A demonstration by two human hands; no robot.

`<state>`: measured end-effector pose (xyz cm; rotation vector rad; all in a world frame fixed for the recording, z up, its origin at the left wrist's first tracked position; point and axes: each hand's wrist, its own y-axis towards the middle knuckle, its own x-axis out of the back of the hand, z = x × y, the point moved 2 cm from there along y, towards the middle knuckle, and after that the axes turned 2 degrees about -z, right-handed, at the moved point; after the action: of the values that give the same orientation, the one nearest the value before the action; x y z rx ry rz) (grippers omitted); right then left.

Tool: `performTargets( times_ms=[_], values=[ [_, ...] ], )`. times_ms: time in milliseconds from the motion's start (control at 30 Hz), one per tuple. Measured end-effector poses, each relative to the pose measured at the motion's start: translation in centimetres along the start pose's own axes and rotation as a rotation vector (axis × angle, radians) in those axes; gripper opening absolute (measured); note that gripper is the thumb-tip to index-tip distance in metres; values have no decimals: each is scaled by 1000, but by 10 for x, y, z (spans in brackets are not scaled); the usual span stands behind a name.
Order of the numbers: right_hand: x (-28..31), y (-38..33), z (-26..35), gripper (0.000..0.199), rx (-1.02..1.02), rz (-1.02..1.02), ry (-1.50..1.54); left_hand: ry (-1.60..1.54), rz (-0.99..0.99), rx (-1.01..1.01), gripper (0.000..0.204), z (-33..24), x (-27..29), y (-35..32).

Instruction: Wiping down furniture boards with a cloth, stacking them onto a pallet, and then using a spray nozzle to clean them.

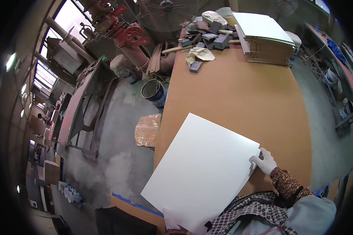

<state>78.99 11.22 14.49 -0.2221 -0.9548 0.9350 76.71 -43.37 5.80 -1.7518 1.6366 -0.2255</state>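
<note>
A large white panel (202, 168) lies slantwise over the near end of the brown-topped table, its left part reaching past the table's edge. Along its right side a second edge shows just beneath, so there may be two sheets. My right hand (266, 161), in a white glove, grips that right edge near the far corner, thumb on top and the other fingers partly hidden. At the panel's near left edge is my gloved left hand (170, 220), closed on the edge; most of its fingers are out of sight.
On the table (239, 90), a stack of white-faced boards (268, 43) stands at the far right. Sanding blocks (210, 35) and cloths are heaped at the far left. Beside the table's left edge are a bucket (153, 92) and a taped brown package (148, 130).
</note>
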Motion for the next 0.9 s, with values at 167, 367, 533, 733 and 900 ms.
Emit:
performTargets(
  times_ms=[167,367,533,733,900],
  values=[
    [-17,17,-63,81,-187,36,135,-148,-114,49,76,-10,-3,8],
    [-36,5,-33,87,-44,123,231,7,-55,-65,75,15,47,31],
    [-34,8,-8,85,-56,97,225,-147,33,-83,75,2,24,21],
    [-32,75,44,79,86,43,148,-216,-270,29,77,9,-32,17],
    [-41,130,96,71,242,81,132,-190,-184,-5,77,28,-39,27]
  ],
)
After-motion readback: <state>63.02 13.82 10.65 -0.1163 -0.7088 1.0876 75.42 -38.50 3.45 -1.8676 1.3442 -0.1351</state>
